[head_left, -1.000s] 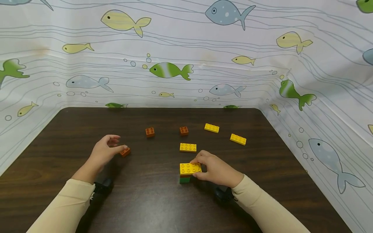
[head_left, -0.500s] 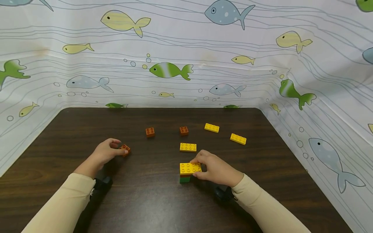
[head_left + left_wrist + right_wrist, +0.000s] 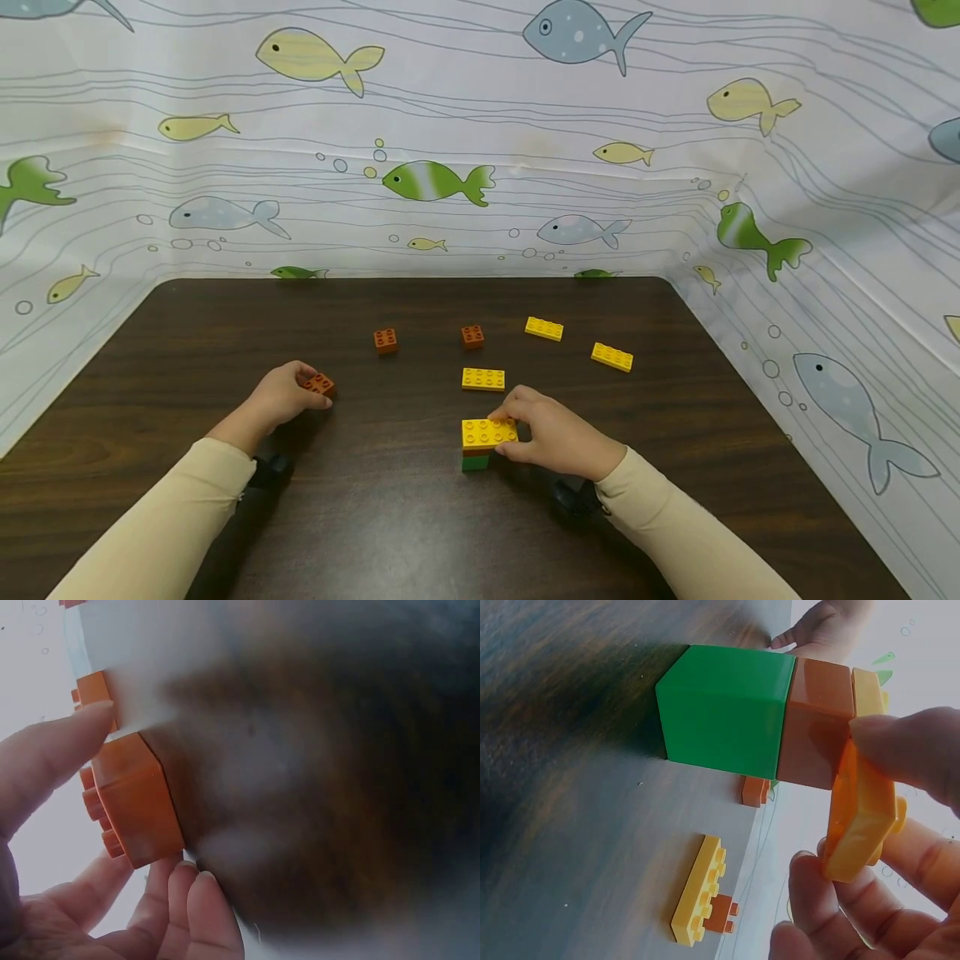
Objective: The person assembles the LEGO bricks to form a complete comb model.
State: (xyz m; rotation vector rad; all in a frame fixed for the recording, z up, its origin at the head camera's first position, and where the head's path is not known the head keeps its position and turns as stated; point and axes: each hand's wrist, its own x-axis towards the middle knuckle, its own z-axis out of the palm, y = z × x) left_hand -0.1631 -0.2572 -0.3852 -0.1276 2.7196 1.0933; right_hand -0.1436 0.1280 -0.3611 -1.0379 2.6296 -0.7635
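In the head view my left hand (image 3: 281,396) is at an orange two-by-two toy brick (image 3: 320,384) on the table. The left wrist view places that brick (image 3: 139,802) between thumb and fingers; a slim gap shows beside the thumb, while the fingers lie close to the opposite side. My right hand (image 3: 558,433) pinches the overhanging end of a yellow two-by-four brick (image 3: 487,433). Beneath this yellow brick are an orange-brown brick (image 3: 817,724) and a green brick (image 3: 727,712), forming an upright stack on the table.
Two more orange bricks, one left (image 3: 386,341) and one right (image 3: 472,337), lie farther back. Loose yellow bricks lie behind the stack (image 3: 483,379), at the back (image 3: 543,328) and to the right (image 3: 612,357). A fish-patterned cloth (image 3: 450,108) borders the dark table (image 3: 375,517).
My left hand has lowered around the orange brick, its thumb shifting from in front of the brick to its near side. My right hand and the stack stay put.
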